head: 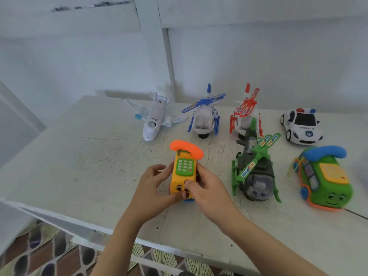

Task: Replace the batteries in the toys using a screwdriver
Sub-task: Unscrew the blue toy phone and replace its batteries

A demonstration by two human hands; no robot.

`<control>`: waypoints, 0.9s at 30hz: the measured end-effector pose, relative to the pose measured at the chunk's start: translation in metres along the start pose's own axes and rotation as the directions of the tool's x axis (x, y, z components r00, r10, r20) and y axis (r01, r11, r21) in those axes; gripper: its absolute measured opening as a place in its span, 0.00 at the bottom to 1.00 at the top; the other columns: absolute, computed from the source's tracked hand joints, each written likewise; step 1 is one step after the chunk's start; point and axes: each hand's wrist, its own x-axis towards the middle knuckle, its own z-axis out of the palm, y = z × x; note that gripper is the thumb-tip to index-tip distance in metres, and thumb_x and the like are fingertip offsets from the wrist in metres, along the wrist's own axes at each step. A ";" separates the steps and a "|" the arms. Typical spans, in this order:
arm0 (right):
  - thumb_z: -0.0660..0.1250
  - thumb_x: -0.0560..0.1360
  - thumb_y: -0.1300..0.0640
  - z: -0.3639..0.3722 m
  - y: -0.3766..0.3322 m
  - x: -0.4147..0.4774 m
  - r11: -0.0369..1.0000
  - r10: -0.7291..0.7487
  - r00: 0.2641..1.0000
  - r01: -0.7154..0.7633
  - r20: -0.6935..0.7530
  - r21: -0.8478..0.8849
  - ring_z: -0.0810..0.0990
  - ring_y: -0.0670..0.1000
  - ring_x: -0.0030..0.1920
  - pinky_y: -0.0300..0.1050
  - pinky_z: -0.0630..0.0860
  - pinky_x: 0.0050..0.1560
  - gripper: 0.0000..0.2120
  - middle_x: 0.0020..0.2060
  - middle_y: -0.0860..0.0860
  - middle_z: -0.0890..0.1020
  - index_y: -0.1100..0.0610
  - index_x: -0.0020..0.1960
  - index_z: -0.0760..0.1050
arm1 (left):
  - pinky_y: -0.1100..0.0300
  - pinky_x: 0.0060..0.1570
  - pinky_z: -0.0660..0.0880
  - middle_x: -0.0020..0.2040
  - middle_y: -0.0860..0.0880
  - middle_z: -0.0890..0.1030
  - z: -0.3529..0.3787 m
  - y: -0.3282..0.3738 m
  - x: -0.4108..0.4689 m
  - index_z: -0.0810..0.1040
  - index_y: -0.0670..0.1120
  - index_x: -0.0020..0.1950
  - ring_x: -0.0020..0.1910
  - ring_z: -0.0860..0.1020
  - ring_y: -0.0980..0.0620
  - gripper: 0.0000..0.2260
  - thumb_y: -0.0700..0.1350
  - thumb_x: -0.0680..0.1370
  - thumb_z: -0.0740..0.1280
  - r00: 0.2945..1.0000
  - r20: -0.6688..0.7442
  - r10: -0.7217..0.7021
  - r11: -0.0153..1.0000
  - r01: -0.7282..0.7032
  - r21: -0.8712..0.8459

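Yellow phone (184,172): a toy phone on wheels with a green keypad and a cartoon face at its near end, near the middle of the counter (89,156) and held between both hands. Whether it rests on the surface or is lifted just off it, I cannot tell.
Handset (186,149): orange, lying across the far end of the yellow phone.
Left hand (153,188): curled against the toy's left side, thumb reaching across its lower front.
Right hand (207,192): wrapped round the toy's right side, thumb pressed on the front beside the face.
Back row, left to right: white plane (154,119) lying belly up, blue helicopter (204,118), red helicopter (246,114), police car (301,126).
Front row, right of the hands: green helicopter (255,172), its tail touching or overlapping the red one; then a green phone (326,180) with a blue handset and yellow keypad.
Floor (49,253): patterned, below the counter's near edge.
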 end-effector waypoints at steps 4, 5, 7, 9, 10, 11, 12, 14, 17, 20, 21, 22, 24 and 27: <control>0.60 0.69 0.51 0.002 0.005 0.004 0.998 -0.008 0.996 0.002 -0.092 -0.066 0.81 0.50 0.48 0.58 0.78 0.53 0.25 0.47 0.44 0.83 0.39 0.65 0.70 | 0.61 0.63 0.61 0.66 0.57 0.61 0.006 -0.001 0.014 0.65 0.69 0.69 0.67 0.62 0.56 0.40 0.72 0.57 0.64 0.998 0.060 0.003 1.000 -0.005 0.021; 0.60 0.70 0.52 0.001 0.006 0.005 0.997 -0.018 0.994 0.010 -0.111 -0.076 0.81 0.48 0.49 0.56 0.78 0.54 0.25 0.49 0.43 0.82 0.40 0.67 0.69 | 0.62 0.64 0.60 0.66 0.57 0.60 0.008 -0.001 0.017 0.64 0.69 0.70 0.67 0.62 0.56 0.40 0.72 0.57 0.64 0.998 0.069 0.011 1.000 -0.012 0.016; 0.61 0.74 0.55 0.000 0.008 0.008 0.996 -0.040 0.988 0.028 -0.147 -0.086 0.80 0.45 0.51 0.53 0.77 0.57 0.24 0.51 0.41 0.81 0.43 0.69 0.68 | 0.62 0.64 0.59 0.67 0.56 0.60 0.010 0.001 0.023 0.63 0.68 0.72 0.69 0.60 0.56 0.41 0.71 0.58 0.65 0.996 0.089 0.017 1.000 -0.018 0.017; 0.60 0.79 0.60 -0.003 0.011 0.013 0.995 -0.054 0.984 0.038 -0.168 -0.095 0.79 0.40 0.52 0.42 0.77 0.55 0.23 0.54 0.40 0.80 0.45 0.72 0.65 | 0.62 0.64 0.58 0.68 0.54 0.61 0.012 0.002 0.030 0.61 0.69 0.71 0.70 0.59 0.56 0.39 0.69 0.60 0.67 0.994 0.107 0.018 1.000 -0.020 0.020; 0.59 0.80 0.61 -0.003 0.012 0.015 0.994 -0.058 0.983 0.041 -0.174 -0.100 0.78 0.36 0.52 0.34 0.76 0.50 0.24 0.54 0.39 0.79 0.47 0.74 0.64 | 0.62 0.63 0.57 0.68 0.54 0.61 0.012 0.003 0.033 0.60 0.70 0.70 0.70 0.58 0.57 0.37 0.68 0.62 0.68 0.993 0.115 0.024 0.999 -0.026 0.019; 0.59 0.80 0.62 -0.004 0.013 0.017 0.993 -0.064 0.981 0.045 -0.181 -0.106 0.77 0.32 0.50 0.29 0.74 0.46 0.24 0.54 0.37 0.78 0.49 0.75 0.62 | 0.62 0.63 0.56 0.66 0.54 0.61 0.012 0.003 0.036 0.59 0.72 0.68 0.69 0.58 0.58 0.36 0.68 0.62 0.68 0.992 0.120 0.031 0.999 -0.033 0.014; 0.59 0.81 0.62 -0.004 0.014 0.018 0.993 -0.069 0.979 0.048 -0.192 -0.112 0.77 0.31 0.48 0.27 0.73 0.44 0.24 0.52 0.36 0.78 0.49 0.75 0.62 | 0.62 0.62 0.56 0.66 0.55 0.61 0.012 0.003 0.038 0.59 0.73 0.67 0.68 0.58 0.59 0.35 0.68 0.63 0.70 0.992 0.123 0.037 0.999 -0.039 0.009; 0.59 0.81 0.59 -0.003 0.014 0.021 0.992 -0.072 0.973 0.047 -0.218 -0.120 0.79 0.36 0.48 0.31 0.76 0.46 0.23 0.51 0.38 0.80 0.48 0.75 0.62 | 0.63 0.61 0.56 0.65 0.54 0.63 0.011 0.002 0.043 0.62 0.69 0.71 0.66 0.58 0.59 0.35 0.63 0.68 0.74 0.991 0.126 0.049 0.999 -0.051 0.012; 0.59 0.81 0.53 -0.003 0.018 0.024 0.990 -0.090 0.960 0.058 -0.264 -0.127 0.81 0.44 0.51 0.43 0.79 0.53 0.21 0.51 0.45 0.82 0.48 0.74 0.65 | 0.65 0.59 0.59 0.62 0.55 0.69 0.009 0.001 0.046 0.66 0.60 0.74 0.62 0.63 0.59 0.40 0.67 0.65 0.72 0.986 0.156 0.059 0.998 -0.060 0.000; 0.61 0.80 0.54 -0.005 0.019 0.026 0.987 -0.110 0.949 0.070 -0.294 -0.144 0.80 0.50 0.53 0.47 0.78 0.56 0.21 0.51 0.49 0.83 0.50 0.73 0.68 | 0.62 0.59 0.68 0.58 0.55 0.75 0.009 -0.002 0.046 0.68 0.59 0.73 0.60 0.71 0.61 0.39 0.71 0.64 0.65 0.977 0.196 0.085 0.987 -0.056 -0.151; 0.62 0.80 0.54 -0.005 0.020 0.027 0.987 -0.111 0.948 0.072 -0.297 -0.141 0.80 0.49 0.54 0.46 0.77 0.56 0.21 0.51 0.49 0.83 0.51 0.72 0.69 | 0.57 0.61 0.70 0.57 0.53 0.77 0.009 -0.005 0.047 0.69 0.59 0.73 0.59 0.73 0.59 0.38 0.71 0.66 0.64 0.976 0.199 0.091 0.981 -0.054 -0.186; 0.63 0.79 0.55 -0.005 0.020 0.027 0.988 -0.110 0.947 0.070 -0.301 -0.141 0.80 0.49 0.54 0.45 0.77 0.56 0.21 0.51 0.49 0.83 0.51 0.72 0.69 | 0.51 0.62 0.72 0.56 0.52 0.79 0.010 -0.007 0.048 0.70 0.59 0.73 0.59 0.75 0.56 0.36 0.71 0.67 0.65 0.975 0.201 0.095 0.978 -0.053 -0.203; 0.64 0.79 0.55 -0.004 0.021 0.028 0.986 -0.116 0.944 0.071 -0.310 -0.153 0.81 0.49 0.53 0.48 0.78 0.57 0.20 0.50 0.50 0.83 0.50 0.71 0.70 | 0.45 0.61 0.73 0.54 0.50 0.80 0.010 -0.010 0.049 0.71 0.60 0.72 0.57 0.78 0.53 0.33 0.70 0.69 0.65 0.976 0.190 0.103 0.973 -0.060 -0.222; 0.65 0.78 0.54 -0.003 0.025 0.028 0.984 -0.131 0.938 0.085 -0.321 -0.155 0.81 0.50 0.54 0.52 0.77 0.57 0.21 0.51 0.50 0.83 0.49 0.70 0.71 | 0.44 0.60 0.74 0.51 0.49 0.81 0.009 -0.011 0.048 0.72 0.62 0.70 0.55 0.79 0.50 0.30 0.68 0.69 0.66 0.979 0.168 0.118 0.971 -0.078 -0.224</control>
